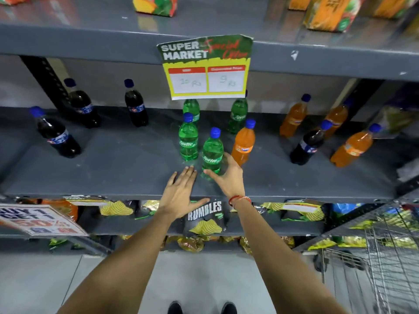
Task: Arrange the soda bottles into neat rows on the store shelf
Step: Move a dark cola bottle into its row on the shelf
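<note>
Soda bottles with blue caps stand scattered on the grey shelf (127, 168). Several green Sprite bottles cluster in the middle; the nearest green bottle (212, 152) is wrapped at its base by my right hand (229, 175). My left hand (181, 196) lies flat and open on the shelf just left of it, touching nothing. An orange bottle (243, 143) stands right beside my right hand. Three dark cola bottles (56, 134) are at the left, and more orange bottles (352, 148) with one cola bottle (309, 143) are at the right.
A yellow-green price sign (206, 69) hangs from the shelf above and hides the tops of the rear green bottles. Juice cartons (328, 12) stand on the upper shelf. Chip bags (205, 218) fill the shelf below. A wire cart (381, 257) is at the lower right.
</note>
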### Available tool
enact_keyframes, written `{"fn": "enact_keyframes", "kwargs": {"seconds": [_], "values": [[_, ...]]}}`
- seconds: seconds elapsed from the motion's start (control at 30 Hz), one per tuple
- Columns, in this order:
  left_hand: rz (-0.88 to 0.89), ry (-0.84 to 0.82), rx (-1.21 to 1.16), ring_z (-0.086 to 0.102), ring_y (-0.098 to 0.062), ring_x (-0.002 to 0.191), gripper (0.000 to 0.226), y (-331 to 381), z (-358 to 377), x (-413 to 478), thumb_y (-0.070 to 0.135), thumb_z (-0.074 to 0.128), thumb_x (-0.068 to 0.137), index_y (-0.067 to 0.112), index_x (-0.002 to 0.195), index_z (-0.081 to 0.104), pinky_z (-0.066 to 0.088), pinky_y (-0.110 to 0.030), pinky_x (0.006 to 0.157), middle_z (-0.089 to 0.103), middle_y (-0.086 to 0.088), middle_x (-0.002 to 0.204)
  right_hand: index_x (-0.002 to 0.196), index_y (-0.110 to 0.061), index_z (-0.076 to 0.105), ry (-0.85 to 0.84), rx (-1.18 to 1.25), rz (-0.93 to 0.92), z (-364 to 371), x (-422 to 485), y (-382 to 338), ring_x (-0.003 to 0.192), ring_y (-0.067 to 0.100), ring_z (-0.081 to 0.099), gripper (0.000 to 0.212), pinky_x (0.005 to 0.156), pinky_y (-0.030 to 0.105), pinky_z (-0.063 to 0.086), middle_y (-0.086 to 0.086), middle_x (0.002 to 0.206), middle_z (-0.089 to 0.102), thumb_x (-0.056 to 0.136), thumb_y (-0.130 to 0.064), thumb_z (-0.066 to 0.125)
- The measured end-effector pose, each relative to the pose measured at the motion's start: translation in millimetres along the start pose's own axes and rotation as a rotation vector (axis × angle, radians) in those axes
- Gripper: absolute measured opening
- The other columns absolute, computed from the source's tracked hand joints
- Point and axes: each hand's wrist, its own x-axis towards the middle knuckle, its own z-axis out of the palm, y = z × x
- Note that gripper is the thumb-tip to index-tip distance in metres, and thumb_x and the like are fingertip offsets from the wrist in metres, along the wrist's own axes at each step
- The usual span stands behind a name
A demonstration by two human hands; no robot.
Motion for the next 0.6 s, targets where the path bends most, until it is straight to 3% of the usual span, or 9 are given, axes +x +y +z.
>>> {"fn": "enact_keyframes", "kwargs": {"seconds": [0.1,0.2,0.33,0.43,0.5,0.6], "values": [[-0.015,0.008,0.01,0.031,-0.025,0.135,0.102,-1,1,-1,0.08,0.016,0.079,0.0,0.138,0.036,0.025,-0.046,0.109,0.035,-0.015,0.146,0.116,-0.012,0.056,0.101,0.034,0.048,-20,-17,16,0.106,0.019,0.06,0.058,0.09,0.035,0.05,0.006,0.114,0.066,0.069,-0.04,0.078],[-0.011,0.007,0.027,0.032,-0.025,0.134,0.101,0,2,0,0.079,0.02,0.079,-0.001,0.137,0.038,0.028,-0.046,0.108,0.037,-0.014,0.145,0.104,-0.014,0.059,0.322,0.093,0.105,-57,-27,34,0.097,0.021,0.06,0.039,0.086,0.039,0.051,0.006,0.104,0.064,0.074,-0.033,0.076],[-0.021,0.013,0.027,0.035,-0.025,0.133,0.098,2,2,1,0.078,0.025,0.078,-0.001,0.135,0.041,0.029,-0.046,0.107,0.041,-0.014,0.143,0.12,-0.005,0.051,0.59,0.038,0.263,-114,-3,67,0.114,0.034,0.05,0.054,0.097,0.046,0.042,0.019,0.119,0.054,0.077,-0.028,0.073],[-0.026,0.013,0.029,0.035,-0.024,0.133,0.097,3,2,0,0.077,0.027,0.078,0.001,0.136,0.041,0.024,-0.044,0.108,0.041,-0.013,0.143,0.133,-0.001,0.037,0.629,0.013,0.361,-147,24,82,0.128,0.036,0.037,0.075,0.109,0.048,0.033,0.022,0.133,0.042,0.074,-0.028,0.075],[-0.026,0.015,0.028,0.034,-0.024,0.133,0.096,3,2,0,0.077,0.028,0.078,0.001,0.136,0.04,0.019,-0.042,0.108,0.041,-0.013,0.143,0.136,0.0,0.031,0.576,0.024,0.383,-161,42,87,0.132,0.036,0.032,0.083,0.112,0.042,0.027,0.023,0.139,0.038,0.072,-0.024,0.078],[-0.024,0.027,0.033,0.035,-0.024,0.133,0.096,3,3,0,0.076,0.03,0.078,0.0,0.136,0.041,0.018,-0.041,0.108,0.041,-0.014,0.143,0.131,-0.002,0.038,0.536,0.085,0.376,-169,64,92,0.127,0.034,0.043,0.077,0.108,0.04,0.034,0.021,0.135,0.046,0.068,-0.017,0.08]]}}
